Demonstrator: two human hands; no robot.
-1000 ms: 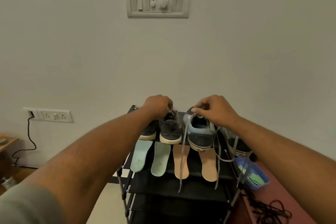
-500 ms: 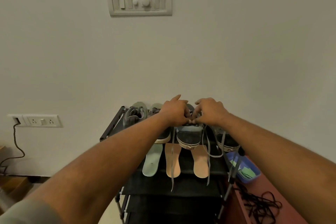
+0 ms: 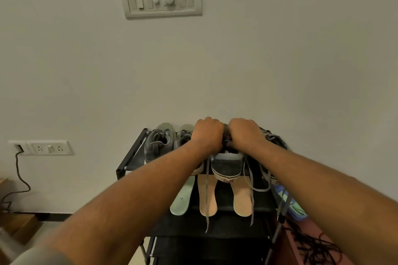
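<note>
Gripping at the throat of a dark blue sneaker, the left hand and the right hand sit knuckle to knuckle, fingers curled down into its opening. Their tips are hidden, so I cannot tell whether they pinch lace or tongue. The sneaker stands on the top shelf of a black shoe rack, heel toward the camera, between a grey pair on the left and another shoe on the right. Its grey laces hang loose over two tan insoles and a mint insole.
</note>
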